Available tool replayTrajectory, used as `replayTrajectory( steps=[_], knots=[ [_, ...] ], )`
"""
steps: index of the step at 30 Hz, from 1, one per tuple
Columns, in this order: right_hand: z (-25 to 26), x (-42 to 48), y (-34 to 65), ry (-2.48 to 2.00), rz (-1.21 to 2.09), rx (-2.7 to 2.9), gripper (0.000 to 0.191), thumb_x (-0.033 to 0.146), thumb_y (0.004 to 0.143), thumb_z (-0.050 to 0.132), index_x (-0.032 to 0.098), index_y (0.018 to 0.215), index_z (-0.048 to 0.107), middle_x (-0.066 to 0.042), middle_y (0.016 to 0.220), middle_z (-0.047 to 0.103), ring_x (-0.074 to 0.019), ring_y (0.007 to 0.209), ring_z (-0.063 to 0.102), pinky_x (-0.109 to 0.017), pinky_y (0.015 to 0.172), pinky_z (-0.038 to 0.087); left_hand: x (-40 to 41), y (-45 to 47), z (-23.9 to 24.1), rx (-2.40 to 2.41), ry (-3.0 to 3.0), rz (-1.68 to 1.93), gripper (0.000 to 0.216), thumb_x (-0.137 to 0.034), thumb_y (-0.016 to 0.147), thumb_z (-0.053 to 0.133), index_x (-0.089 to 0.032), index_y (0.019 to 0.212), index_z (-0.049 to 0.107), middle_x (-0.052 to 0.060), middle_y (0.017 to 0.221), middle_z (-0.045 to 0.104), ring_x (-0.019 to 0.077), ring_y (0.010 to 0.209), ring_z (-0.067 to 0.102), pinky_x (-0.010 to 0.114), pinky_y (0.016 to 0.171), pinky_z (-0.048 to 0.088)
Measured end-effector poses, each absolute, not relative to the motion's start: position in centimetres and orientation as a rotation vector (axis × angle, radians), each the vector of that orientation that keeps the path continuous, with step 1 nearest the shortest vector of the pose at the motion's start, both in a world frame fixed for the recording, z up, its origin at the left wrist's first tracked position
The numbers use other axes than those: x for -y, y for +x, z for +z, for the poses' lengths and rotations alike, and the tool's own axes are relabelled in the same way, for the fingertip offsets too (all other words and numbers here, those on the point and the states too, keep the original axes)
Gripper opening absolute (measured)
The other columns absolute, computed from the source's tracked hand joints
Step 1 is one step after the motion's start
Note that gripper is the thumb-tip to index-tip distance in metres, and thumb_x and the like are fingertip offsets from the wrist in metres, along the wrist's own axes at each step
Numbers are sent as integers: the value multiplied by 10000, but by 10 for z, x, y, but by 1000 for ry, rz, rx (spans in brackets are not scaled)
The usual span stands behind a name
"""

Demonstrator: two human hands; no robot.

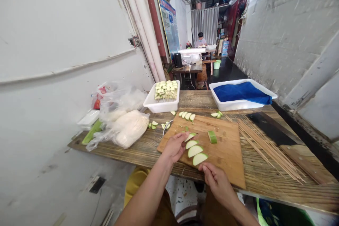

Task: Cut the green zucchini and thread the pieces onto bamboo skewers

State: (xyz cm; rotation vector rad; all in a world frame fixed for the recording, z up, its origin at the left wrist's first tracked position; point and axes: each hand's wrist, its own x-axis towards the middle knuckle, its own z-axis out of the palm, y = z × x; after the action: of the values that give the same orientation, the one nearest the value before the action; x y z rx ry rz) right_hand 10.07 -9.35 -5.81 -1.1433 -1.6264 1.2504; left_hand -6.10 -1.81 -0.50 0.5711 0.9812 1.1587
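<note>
Over the front of a wooden cutting board (pixel 227 155), my right hand (pixel 215 180) pinches the near end of a thin skewer. Several half-round pale slices with green skin (pixel 195 151) are threaded along it. My left hand (pixel 176 146) has its fingers closed on the slice (pixel 190 136) at the far end. A thick green-skinned chunk (pixel 212 137) lies on the board to the right of the skewer. Several more cut slices (pixel 187 116) sit in a row at the board's far left edge.
Loose bamboo skewers (pixel 267 148) and a large cleaver (pixel 280 130) lie right of the board. A white tub (pixel 161 106) of skewered slices stands behind, left; a white tray (pixel 233 105) with blue cloth, right. Plastic bags (pixel 124 127) rest at left. Farther back, a person (pixel 200 40) sits at a table.
</note>
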Motion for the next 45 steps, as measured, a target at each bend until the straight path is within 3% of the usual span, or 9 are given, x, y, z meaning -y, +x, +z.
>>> replayTrajectory(
  steps=[7, 13, 18, 23, 31, 41, 45],
  knots=[
    [-56, 94, 99, -1140, 1292, 1574, 354, 461, 881, 354, 167, 804, 535, 65, 522, 303, -102, 456, 302, -214, 444, 249, 19, -58, -13, -1030, 555, 1083, 133, -188, 702, 667, -75, 768, 649, 87, 726, 678, 124, 604, 613, 217, 575, 495],
    [-55, 84, 109, -1171, 1247, 1473, 363, 495, 870, 358, 172, 825, 518, 77, 485, 290, -102, 436, 293, -221, 445, 246, 13, -87, -24, -1325, 863, 1476, 316, -295, 762, 599, -169, 1051, 585, 72, 905, 679, 161, 818, 633, 292, 763, 493],
    [-54, 79, 116, -1137, 1324, 1416, 367, 518, 848, 387, 176, 797, 511, 95, 446, 267, -86, 404, 264, -209, 418, 223, 0, -123, -46, -1779, 1389, 1356, 237, -313, 723, 605, -185, 912, 668, 62, 926, 678, 188, 809, 612, 320, 817, 450],
    [-49, 76, 119, -1165, 1465, 1322, 372, 537, 815, 429, 174, 808, 507, 111, 420, 273, -61, 347, 216, -190, 361, 184, -5, -120, -56, -1735, 1647, 1203, 296, -271, 651, 673, -224, 943, 678, 54, 917, 662, 197, 804, 584, 314, 805, 425],
    [-47, 75, 119, -1182, 1519, 1260, 368, 538, 798, 455, 172, 801, 501, 123, 404, 266, -43, 320, 178, -177, 330, 163, -9, -106, -61, -1867, 1778, 1067, 111, -224, 682, 625, -185, 786, 626, 12, 723, 596, 151, 692, 522, 267, 703, 393],
    [-48, 76, 118, -1200, 1498, 1274, 378, 547, 800, 447, 175, 800, 513, 120, 393, 264, -51, 320, 191, -183, 334, 164, -9, -108, -67, -1604, 1678, 1186, 162, -244, 689, 648, -249, 844, 693, 56, 862, 640, 220, 895, 524, 326, 886, 363],
    [-50, 76, 118, -1190, 1504, 1268, 367, 538, 810, 444, 176, 812, 506, 125, 390, 251, -48, 319, 177, -181, 333, 153, -7, -107, -64, -1592, 1735, 1154, 184, -267, 720, 625, -262, 889, 698, 57, 839, 640, 226, 872, 527, 335, 895, 361]
  ],
)
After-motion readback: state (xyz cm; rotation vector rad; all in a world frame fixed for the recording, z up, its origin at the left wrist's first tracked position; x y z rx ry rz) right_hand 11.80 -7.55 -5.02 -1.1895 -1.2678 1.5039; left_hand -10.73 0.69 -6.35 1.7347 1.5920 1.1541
